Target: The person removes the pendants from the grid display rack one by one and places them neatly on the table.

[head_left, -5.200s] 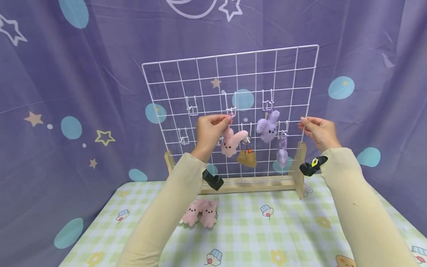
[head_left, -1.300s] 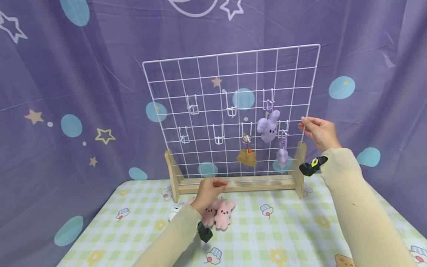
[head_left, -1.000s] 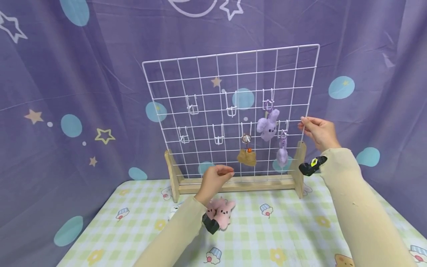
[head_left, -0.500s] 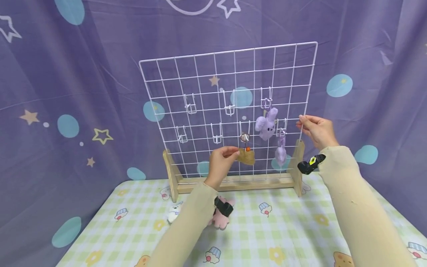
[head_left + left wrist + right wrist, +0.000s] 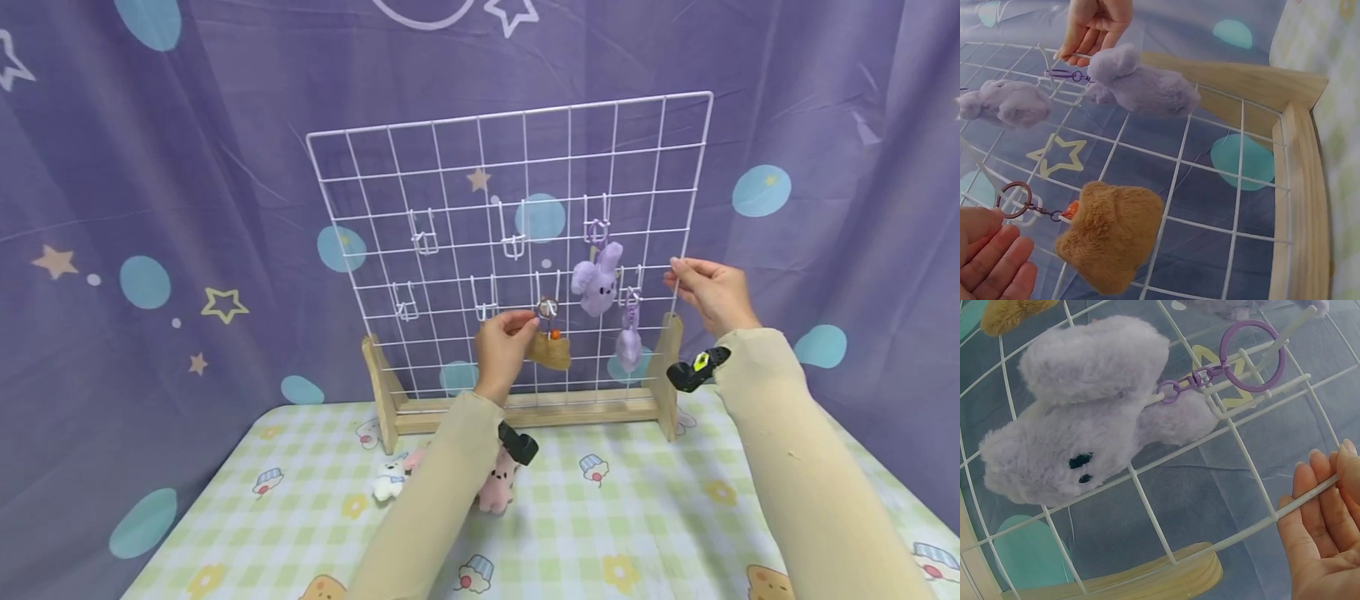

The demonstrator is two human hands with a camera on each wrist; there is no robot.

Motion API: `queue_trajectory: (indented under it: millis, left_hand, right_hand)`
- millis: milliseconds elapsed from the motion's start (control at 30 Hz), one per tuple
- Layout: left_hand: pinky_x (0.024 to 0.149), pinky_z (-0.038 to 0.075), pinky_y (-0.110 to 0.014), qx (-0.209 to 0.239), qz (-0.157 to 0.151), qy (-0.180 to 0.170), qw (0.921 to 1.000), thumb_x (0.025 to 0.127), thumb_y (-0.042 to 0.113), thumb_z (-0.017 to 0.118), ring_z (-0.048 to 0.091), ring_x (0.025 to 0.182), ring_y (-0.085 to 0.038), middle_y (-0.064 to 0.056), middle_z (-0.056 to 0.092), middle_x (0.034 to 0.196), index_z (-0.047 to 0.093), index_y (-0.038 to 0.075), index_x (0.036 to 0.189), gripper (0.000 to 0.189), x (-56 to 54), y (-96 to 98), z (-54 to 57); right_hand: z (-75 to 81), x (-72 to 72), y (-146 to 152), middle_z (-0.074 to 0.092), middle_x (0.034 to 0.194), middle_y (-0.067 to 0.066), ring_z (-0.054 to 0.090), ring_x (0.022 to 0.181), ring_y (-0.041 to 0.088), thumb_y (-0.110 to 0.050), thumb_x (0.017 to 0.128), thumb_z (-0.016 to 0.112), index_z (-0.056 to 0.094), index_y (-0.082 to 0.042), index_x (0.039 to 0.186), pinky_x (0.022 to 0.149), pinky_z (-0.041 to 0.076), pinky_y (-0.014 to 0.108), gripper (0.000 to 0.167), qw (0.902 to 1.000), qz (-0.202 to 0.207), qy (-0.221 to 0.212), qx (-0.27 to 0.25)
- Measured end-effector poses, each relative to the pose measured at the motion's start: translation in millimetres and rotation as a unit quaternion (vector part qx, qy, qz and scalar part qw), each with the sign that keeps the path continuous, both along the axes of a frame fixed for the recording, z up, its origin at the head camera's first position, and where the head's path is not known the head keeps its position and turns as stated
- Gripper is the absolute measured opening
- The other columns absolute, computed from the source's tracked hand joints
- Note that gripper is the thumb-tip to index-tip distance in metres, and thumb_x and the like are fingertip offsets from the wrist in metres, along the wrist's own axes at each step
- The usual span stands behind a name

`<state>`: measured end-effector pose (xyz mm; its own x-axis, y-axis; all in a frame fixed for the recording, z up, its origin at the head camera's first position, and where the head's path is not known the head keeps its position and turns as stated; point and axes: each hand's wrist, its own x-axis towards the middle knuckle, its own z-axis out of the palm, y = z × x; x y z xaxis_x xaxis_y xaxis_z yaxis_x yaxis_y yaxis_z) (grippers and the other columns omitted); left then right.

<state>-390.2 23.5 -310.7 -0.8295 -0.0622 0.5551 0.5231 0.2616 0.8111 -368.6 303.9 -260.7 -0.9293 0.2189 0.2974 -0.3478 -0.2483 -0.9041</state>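
My right hand (image 5: 718, 293) holds the right edge of the white wire grid rack (image 5: 480, 119); in the right wrist view its fingers (image 5: 1319, 515) bend around the edge wire. My left hand (image 5: 502, 350) is beside the brown plush keychain (image 5: 551, 352), its fingertips right at the copper-coloured key ring (image 5: 1014, 200), which still hangs on its white hook. An orange bead (image 5: 1071, 210) sits between chain and plush. To the right hang a purple bunny keychain (image 5: 597, 287) and a lower purple plush keychain (image 5: 628, 348), each on a hook by a purple ring.
Bare hooks (image 5: 424, 242) hang across the grid's left and middle. A wooden base (image 5: 585, 410) carries the grid. On the checked tablecloth (image 5: 570, 533), a white plush (image 5: 389, 480) and pink bunny plushes (image 5: 497, 487) lie partly behind my left forearm.
My left hand earlier held a pink bunny keychain at an upper hook, which is now bare. It went down to the pink plushes, then rose to the brown keychain's ring. The right hand stays.
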Motion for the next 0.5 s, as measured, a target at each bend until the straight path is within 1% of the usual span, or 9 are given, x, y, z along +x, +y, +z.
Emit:
queue_trajectory:
  millis: [267, 500]
  left_hand:
    - [0.065, 0.052, -0.024, -0.03, 0.038, 0.025, 0.9985, 0.082, 0.014, 0.073, 0.068, 0.073, -0.017, -0.007, 0.073, 0.085, 0.074, 0.004, 0.091, 0.013, -4.8, 4.3, 7.5]
    - [0.067, 0.051, -0.025, -0.035, 0.064, 0.025, 0.997, 0.081, 0.015, 0.074, 0.068, 0.071, -0.016, -0.007, 0.073, 0.083, 0.074, 0.004, 0.089, 0.014, -6.6, 8.3, 7.0]
  right_hand:
    - [1.5, 1.0, 0.3, 0.069, 0.069, -0.003, 0.067, 0.068, 0.006, -0.011, 0.087, 0.066, 0.071, -0.015, 0.074, 0.07, 0.052, 0.015, 0.015, 1.0, 0.003, 0.003, -0.008]
    - [-0.2, -0.6, -0.9, 0.069, 0.069, -0.002, 0.067, 0.068, 0.007, -0.011, 0.088, 0.066, 0.072, -0.015, 0.074, 0.07, 0.052, 0.015, 0.016, 0.9999, 0.005, 0.005, -0.01]
